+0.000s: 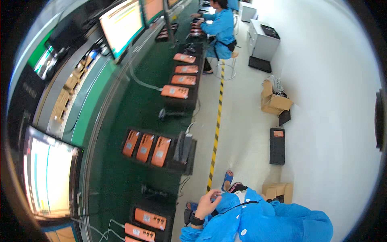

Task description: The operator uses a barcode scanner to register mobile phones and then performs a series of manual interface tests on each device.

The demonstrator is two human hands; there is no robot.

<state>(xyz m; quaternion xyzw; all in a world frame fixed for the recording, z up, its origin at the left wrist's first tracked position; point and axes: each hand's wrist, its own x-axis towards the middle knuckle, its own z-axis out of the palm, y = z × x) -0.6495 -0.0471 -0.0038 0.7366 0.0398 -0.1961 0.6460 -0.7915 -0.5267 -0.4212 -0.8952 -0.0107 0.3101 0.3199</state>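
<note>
One of the hands (207,205), side unclear, is pinching a thin cable (221,194) at the blue smock (258,220); the other is hidden. Tugging risks snagging it.

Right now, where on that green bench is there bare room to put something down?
The widest bare stretch of the green bench lies between the monitors and the row of orange devices. A smaller gap sits between that row and the tray of three orange devices. The front edge is crowded with trays and cables.
</note>
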